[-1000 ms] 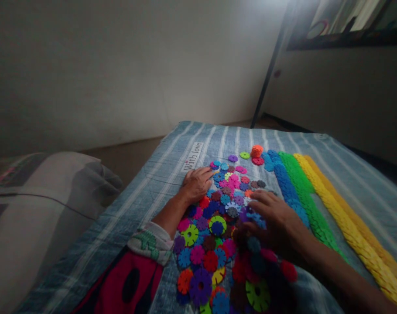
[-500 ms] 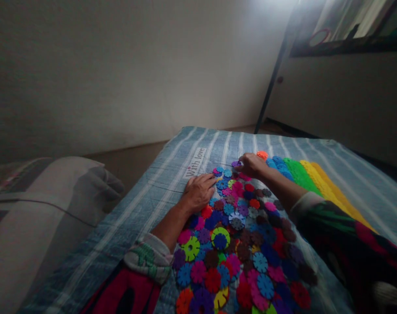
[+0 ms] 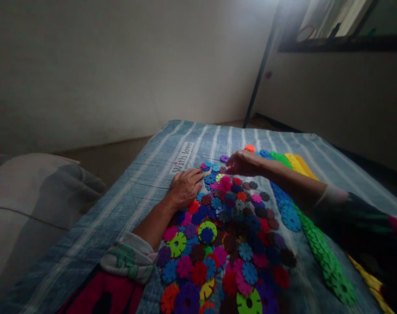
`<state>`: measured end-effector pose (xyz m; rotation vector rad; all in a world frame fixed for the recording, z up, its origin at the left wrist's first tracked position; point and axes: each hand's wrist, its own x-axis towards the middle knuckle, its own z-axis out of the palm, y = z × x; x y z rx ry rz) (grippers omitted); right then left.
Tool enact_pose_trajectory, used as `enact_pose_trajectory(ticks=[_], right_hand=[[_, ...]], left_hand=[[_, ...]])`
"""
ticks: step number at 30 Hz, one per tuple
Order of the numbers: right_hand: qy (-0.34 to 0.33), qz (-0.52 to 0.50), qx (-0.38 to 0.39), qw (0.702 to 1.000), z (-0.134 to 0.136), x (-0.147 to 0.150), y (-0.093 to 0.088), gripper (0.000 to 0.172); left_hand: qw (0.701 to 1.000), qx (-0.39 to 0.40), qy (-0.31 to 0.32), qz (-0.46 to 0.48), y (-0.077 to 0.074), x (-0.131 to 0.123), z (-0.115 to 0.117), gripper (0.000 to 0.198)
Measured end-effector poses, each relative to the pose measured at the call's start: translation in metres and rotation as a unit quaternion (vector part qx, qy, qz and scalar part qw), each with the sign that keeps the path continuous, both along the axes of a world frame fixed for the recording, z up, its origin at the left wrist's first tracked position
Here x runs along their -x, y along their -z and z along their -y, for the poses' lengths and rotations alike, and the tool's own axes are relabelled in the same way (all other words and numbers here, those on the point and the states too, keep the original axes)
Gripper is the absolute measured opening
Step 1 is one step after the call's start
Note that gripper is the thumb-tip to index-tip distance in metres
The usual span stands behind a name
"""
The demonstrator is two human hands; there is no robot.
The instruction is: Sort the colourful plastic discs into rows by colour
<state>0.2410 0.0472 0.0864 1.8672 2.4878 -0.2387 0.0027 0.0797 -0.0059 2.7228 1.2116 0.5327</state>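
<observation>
Fingers stretched out, my left hand (image 3: 185, 188) lies flat on the cloth at the left edge of a loose spread of flower-shaped plastic discs. Its fingertips reach a few blue and pink ones (image 3: 209, 179). My right hand (image 3: 243, 162) is at the far end of the spread, fingers bent down and together over some pink discs (image 3: 226, 185); whatever is between the fingertips is hidden. Just left of these fingers a purple disc (image 3: 224, 158) lies by itself on the cloth. Notched discs in many colours, among them a lime green one (image 3: 176, 244), overlap toward me.
Rows of overlapping blue (image 3: 287, 213), green (image 3: 326, 257) and yellow discs (image 3: 299, 165) run along the right, partly under my right arm. An orange disc (image 3: 250, 148) lies at their far end. Striped blue cloth (image 3: 136, 196) covers the surface. Pale fabric (image 3: 38, 209) bulges at the left.
My view has turned slightly right. My right hand has drawn away from the purple disc, toward the pink ones, and its forearm uncovers more blue and green discs. My left hand stays put.
</observation>
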Motion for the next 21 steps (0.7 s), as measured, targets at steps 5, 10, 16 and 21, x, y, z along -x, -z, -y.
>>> enact_pose_trajectory(ticks=[5, 10, 16, 21], right_hand=[[-0.123, -0.031, 0.06, 0.99, 0.054, 0.011, -0.007, 0.021], [-0.149, -0.043, 0.038, 0.987, 0.079, 0.015, 0.007, 0.023], [-0.168, -0.063, 0.008, 0.984, 0.087, 0.027, 0.019, 0.032], [-0.195, -0.078, -0.002, 0.978, 0.089, 0.033, 0.026, 0.029]], left_hand=[[1.0, 0.001, -0.002, -0.003, -0.002, 0.0, 0.001, 0.04], [1.0, 0.002, -0.004, -0.011, -0.003, 0.0, 0.004, 0.04], [1.0, 0.0, -0.003, -0.015, -0.004, 0.0, 0.004, 0.039], [1.0, 0.01, -0.005, -0.027, -0.007, 0.0, 0.005, 0.041]])
